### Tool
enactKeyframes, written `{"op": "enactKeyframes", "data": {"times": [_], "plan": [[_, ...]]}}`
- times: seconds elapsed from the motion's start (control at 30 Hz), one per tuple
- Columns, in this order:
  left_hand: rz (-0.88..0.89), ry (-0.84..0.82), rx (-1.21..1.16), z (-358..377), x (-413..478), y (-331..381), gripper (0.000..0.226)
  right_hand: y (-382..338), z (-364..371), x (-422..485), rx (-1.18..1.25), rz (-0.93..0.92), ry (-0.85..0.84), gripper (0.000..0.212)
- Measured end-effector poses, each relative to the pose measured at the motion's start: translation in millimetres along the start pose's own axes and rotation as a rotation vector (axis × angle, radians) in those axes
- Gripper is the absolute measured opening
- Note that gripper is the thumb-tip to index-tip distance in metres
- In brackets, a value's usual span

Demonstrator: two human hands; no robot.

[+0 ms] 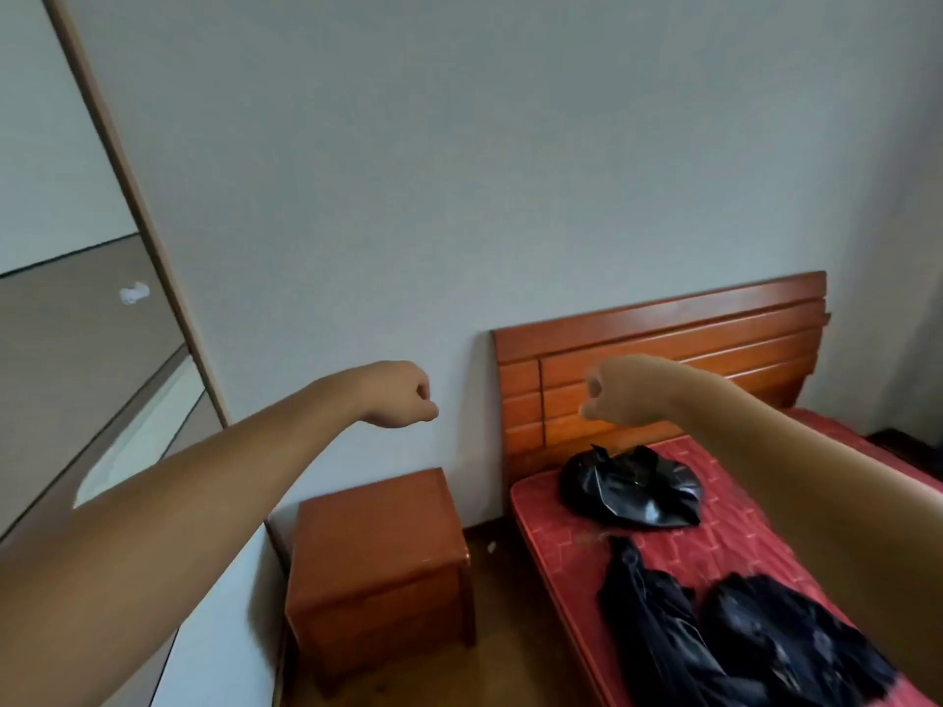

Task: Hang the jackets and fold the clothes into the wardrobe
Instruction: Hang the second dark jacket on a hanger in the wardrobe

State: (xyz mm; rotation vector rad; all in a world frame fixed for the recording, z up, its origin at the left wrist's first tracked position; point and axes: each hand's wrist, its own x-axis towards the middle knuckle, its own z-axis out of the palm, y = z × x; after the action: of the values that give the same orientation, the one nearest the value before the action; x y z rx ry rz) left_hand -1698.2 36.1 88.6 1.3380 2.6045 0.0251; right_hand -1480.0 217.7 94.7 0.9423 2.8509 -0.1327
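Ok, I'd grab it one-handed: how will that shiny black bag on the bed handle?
The black bag lies crumpled and slumped, so probably floppy and light. Its glossy surface suggests it may slip; pinching a fold seems safer.

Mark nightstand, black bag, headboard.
nightstand [377, 528]: head view, bare top.
black bag [633, 489]: head view, crumpled middle.
headboard [689, 329]: head view, upper slat.

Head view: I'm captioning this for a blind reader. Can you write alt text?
Both arms reach forward, left hand and right hand curled into empty fists. Dark clothes and a black bag lie on a red mattress at lower right; a nightstand stands beside the bed, a wardrobe at far left.
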Motion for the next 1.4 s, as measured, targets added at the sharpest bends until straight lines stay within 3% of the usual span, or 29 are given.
{"op": "enactKeyframes", "data": {"times": [0.13,0.23,0.33,0.53,0.7,1.1,1.4], "plan": [[0.132,-0.07,-0.005,38.6,70.4,11.4,0.02,32.5,32.7,33.8,0.025,0.128,-0.041,0.035],[0.216,-0.13,-0.001,66.2,123.2,19.6,0.031,52.2,54.2,58.9,0.078,0.232,-0.06,0.032],[0.298,-0.174,0.015,90.4,174.0,26.7,0.024,65.8,76.5,79.6,0.111,0.314,-0.091,0.03],[0.459,-0.25,0.079,139.0,253.2,66.7,0.036,101.6,130.6,90.2,0.196,0.506,-0.146,0.034],[0.602,-0.352,0.157,186.3,290.0,136.5,0.045,153.6,175.6,66.2,0.259,0.678,-0.179,0.04],[0.841,-0.501,0.298,320.8,327.1,343.6,0.042,319.2,311.2,13.7,0.498,1.009,-0.221,0.024],[0.994,-0.561,0.449,444.7,351.0,441.3,0.043,374.1,444.1,-1.6,0.715,1.236,-0.299,0.029]]}}
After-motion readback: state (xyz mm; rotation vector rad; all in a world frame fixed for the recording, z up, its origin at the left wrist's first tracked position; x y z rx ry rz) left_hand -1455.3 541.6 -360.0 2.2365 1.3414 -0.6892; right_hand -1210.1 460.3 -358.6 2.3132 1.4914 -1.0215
